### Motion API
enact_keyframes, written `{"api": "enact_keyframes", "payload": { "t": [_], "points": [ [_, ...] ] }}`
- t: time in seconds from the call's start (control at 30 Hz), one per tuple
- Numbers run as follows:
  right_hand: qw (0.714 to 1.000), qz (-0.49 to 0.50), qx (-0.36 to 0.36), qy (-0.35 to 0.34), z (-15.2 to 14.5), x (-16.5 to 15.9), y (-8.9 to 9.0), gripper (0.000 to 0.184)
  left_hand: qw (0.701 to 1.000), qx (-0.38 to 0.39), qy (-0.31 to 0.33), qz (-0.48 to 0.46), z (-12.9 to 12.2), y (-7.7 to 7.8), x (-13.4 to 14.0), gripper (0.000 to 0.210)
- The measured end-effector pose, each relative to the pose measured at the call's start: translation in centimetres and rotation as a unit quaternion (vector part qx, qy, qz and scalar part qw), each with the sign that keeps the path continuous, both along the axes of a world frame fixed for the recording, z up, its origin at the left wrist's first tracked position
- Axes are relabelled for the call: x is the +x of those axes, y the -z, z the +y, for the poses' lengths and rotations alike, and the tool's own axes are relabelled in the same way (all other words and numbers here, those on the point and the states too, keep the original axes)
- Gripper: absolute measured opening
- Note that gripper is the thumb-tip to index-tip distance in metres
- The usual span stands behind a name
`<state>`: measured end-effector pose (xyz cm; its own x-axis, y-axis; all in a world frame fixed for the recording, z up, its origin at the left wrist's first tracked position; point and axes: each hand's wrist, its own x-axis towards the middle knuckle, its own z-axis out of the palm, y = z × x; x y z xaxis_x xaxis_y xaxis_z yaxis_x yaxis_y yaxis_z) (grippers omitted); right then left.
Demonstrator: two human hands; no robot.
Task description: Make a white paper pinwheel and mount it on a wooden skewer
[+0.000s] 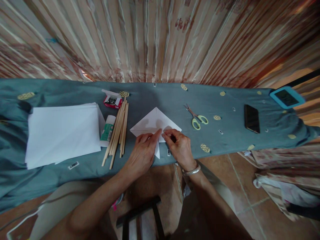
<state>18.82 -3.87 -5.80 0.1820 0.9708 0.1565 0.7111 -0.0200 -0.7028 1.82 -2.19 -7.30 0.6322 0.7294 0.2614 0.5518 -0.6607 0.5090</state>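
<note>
A sheet of white paper (155, 117), folded to a peaked shape with creases across it, lies on the cloth in front of me. My left hand (144, 150) holds its lower left part down, thumb and bent fingers against the paper. With thumb and index finger pinched together, my right hand (179, 146) grips the paper near its lower middle, close to the left thumb. A narrow white point of paper hangs below the left thumb. The fingertips partly cover the fold between the hands. Scissors (195, 117) with pale green handles lie to the right, apart from both hands.
Left of the paper lie thin wooden sticks (119, 128), a green and white glue stick (108, 128), an open red box (112, 100) with small dark items, and a white paper stack (63, 135). A phone (252, 118) and a blue-framed tablet (287, 97) are at right.
</note>
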Motion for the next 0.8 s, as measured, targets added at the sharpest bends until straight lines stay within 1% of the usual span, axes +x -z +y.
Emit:
{"api": "enact_keyframes", "payload": {
  "t": [0.27,0.37,0.57,0.8],
  "points": [
    [1.000,-0.016,-0.002,-0.007,0.09,-0.04,-0.12,0.010,0.999,-0.013,-0.007,0.037,-0.09,-0.38,0.34,0.064],
    [1.000,-0.021,-0.003,-0.011,0.11,-0.08,-0.18,0.009,0.999,-0.017,-0.011,0.041,-0.04,-0.27,0.38,0.065],
    [0.999,-0.035,0.005,-0.015,0.10,-0.14,-0.18,0.009,0.999,-0.003,-0.014,0.040,0.08,0.11,0.41,0.061],
    [0.993,-0.110,0.029,-0.029,0.05,-0.19,-0.51,0.011,0.999,0.005,-0.017,0.049,0.39,-0.28,0.74,0.065]
  ]
}}
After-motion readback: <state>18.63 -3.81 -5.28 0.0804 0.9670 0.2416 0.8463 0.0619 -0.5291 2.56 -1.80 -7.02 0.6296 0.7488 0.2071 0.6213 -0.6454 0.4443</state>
